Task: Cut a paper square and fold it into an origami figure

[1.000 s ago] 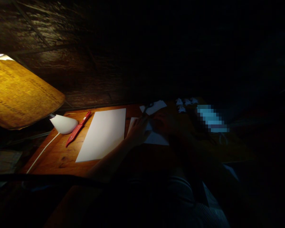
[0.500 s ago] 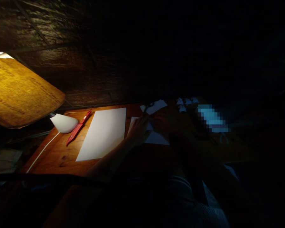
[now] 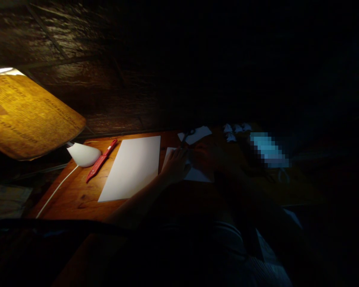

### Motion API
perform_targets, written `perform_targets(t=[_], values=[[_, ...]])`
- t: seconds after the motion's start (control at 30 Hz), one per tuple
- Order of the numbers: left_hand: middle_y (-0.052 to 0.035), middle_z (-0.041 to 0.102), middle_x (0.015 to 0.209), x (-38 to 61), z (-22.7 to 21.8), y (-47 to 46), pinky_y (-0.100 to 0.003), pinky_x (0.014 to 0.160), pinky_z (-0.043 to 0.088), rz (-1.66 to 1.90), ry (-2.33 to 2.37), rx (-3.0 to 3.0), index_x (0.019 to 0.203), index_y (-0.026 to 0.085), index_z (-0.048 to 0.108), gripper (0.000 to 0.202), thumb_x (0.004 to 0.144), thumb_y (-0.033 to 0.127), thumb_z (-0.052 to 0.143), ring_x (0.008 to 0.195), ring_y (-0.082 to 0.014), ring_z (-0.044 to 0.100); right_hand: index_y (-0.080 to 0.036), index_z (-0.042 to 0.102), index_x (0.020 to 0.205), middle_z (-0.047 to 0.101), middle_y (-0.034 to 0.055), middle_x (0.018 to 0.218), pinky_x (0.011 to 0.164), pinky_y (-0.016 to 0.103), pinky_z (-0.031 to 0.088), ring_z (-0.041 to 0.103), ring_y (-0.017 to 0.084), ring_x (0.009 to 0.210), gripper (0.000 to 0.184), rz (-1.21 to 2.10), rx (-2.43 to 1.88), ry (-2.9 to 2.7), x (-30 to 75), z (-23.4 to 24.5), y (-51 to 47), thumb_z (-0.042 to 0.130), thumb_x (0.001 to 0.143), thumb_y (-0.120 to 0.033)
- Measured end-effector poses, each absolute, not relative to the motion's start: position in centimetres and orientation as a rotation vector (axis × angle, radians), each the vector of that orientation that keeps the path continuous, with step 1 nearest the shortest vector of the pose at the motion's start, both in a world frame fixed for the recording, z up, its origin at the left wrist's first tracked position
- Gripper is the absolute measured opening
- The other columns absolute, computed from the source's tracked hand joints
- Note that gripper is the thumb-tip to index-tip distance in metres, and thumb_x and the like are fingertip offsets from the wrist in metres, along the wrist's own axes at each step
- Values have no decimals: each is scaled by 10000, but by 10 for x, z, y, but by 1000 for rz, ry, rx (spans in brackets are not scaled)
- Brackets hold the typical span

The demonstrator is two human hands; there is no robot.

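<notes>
My left hand (image 3: 176,164) lies on a small sheet of white paper (image 3: 195,175), fingers stretched out over its left part. My right hand (image 3: 208,156) is over the right side of the same sheet, close to the left one. Deep shadow hides its fingers, so I cannot tell how they are bent. Dark-handled scissors (image 3: 189,134) lie just beyond my left fingertips, partly over another piece of white paper (image 3: 201,134). Left of my hands rests a large white sheet (image 3: 134,167).
A lamp with a printed yellow shade (image 3: 32,115) and white base (image 3: 84,154) stands at the left, its cord (image 3: 55,192) trailing off. Beside it lies a red knife (image 3: 101,161). Several small folded paper shapes (image 3: 230,136) and a glowing blurred screen (image 3: 269,150) are on the wooden table (image 3: 80,202).
My right hand has shifted slightly over the small sheet. My left hand stays nearly in place. The whole view has moved a little.
</notes>
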State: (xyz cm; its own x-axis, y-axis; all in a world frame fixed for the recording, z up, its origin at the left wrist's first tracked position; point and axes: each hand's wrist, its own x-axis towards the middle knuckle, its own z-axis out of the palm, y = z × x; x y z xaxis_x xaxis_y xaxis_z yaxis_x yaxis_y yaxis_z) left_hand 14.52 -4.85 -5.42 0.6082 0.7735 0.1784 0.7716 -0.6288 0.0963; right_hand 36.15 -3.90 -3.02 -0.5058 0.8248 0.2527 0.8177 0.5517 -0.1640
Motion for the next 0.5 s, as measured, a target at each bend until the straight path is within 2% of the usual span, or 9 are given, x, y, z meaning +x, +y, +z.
perform_targets(t=[0.1,0.2,0.37,0.5], values=[[-219,427,1585,147,-51,-51,-570,1233,253,275,1384,2829,1496,59,428,571,995,331,425,1517,-391,308,-143,638,1326,637,175,1326,1047,508,443,561,333,1218,416,32,-1401,-2464,347,-29,-47,539,972,-337],[-217,413,1596,148,-48,-52,-542,1242,247,238,1399,2837,1520,36,398,611,962,281,433,1524,-381,295,-59,534,1417,550,232,1449,1080,503,441,543,342,1282,526,56,-1418,-2388,332,-36,-55,455,1012,-385],[-191,373,1630,146,-49,-51,-563,1243,233,234,1386,2829,1580,68,309,720,894,230,454,1543,-372,259,8,416,1509,424,274,1576,1231,552,278,341,370,1504,761,74,-1367,-2366,324,-53,-60,318,1027,-572],[-185,353,1644,145,-49,-52,-570,1247,218,233,1372,2793,1585,76,291,760,859,216,467,1549,-373,247,36,424,1504,393,277,1598,1258,545,233,297,380,1531,851,56,-1375,-2375,326,-59,-59,290,1009,-642]])
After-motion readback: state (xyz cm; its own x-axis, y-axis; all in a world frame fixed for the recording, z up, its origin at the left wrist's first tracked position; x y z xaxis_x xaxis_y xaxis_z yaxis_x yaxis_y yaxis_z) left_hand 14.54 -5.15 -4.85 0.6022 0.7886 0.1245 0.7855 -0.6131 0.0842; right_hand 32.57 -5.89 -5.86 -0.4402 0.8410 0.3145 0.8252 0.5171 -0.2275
